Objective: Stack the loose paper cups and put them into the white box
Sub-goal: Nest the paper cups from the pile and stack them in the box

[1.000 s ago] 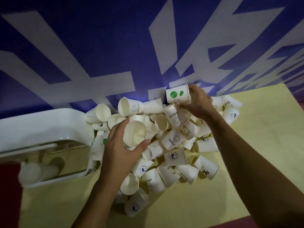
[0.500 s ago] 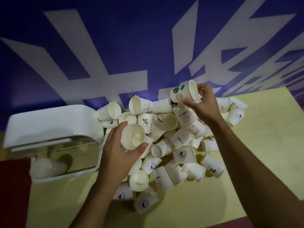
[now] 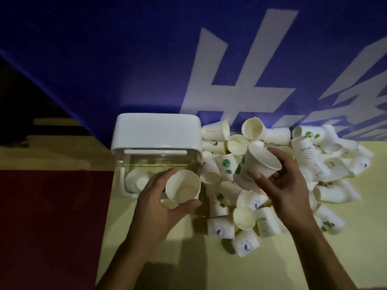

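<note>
My left hand point(image 3: 156, 203) grips a plain white paper cup point(image 3: 182, 186) with its mouth facing me, just in front of the white box point(image 3: 156, 135). My right hand point(image 3: 280, 183) holds a second white cup point(image 3: 259, 162), tilted with its base up-left, and its fingers also touch a green-dotted cup point(image 3: 240, 174) beneath. The box has a white lid and clear walls; a short stack of cups point(image 3: 137, 181) lies inside at its left. A big pile of loose paper cups point(image 3: 326, 168) covers the table right of the box.
The pale yellow table point(image 3: 345, 248) ends at a dark red floor point(image 3: 52, 216) on the left. A blue wall with large white characters point(image 3: 230, 76) rises right behind the box and the pile. Bare tabletop lies between my forearms.
The camera has swung left, so the box now sits centre. My right hand brought its cup down and left toward my left hand; my left hand moved its cup to the box's front.
</note>
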The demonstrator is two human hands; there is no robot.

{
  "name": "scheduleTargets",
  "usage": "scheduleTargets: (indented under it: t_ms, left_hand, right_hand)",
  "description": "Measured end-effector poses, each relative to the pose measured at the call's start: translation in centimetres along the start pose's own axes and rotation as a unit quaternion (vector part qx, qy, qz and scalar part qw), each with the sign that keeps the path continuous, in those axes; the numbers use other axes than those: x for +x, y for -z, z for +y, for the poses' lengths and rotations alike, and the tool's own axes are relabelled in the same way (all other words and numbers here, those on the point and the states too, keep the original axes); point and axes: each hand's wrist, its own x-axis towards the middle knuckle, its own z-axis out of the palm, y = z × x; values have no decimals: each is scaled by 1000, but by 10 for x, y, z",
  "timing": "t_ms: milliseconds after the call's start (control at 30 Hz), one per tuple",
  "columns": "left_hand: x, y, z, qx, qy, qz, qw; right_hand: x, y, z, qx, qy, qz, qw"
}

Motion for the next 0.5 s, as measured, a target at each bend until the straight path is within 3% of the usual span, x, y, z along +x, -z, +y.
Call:
scheduleTargets:
  t_ms: [167,267,500]
  left_hand:
    - [-16,65,-47,8,1,15,1000]
    - [-18,90,-67,13,5,31,999]
    - [1,105,-107,50,17,49,997]
  right_hand:
    - [-47,-87,-3,-72,14,-38,997]
    - [-63,-128,-2,-47,1,-61,997]
    - [-76,-172,3,-78,8,-70,994]
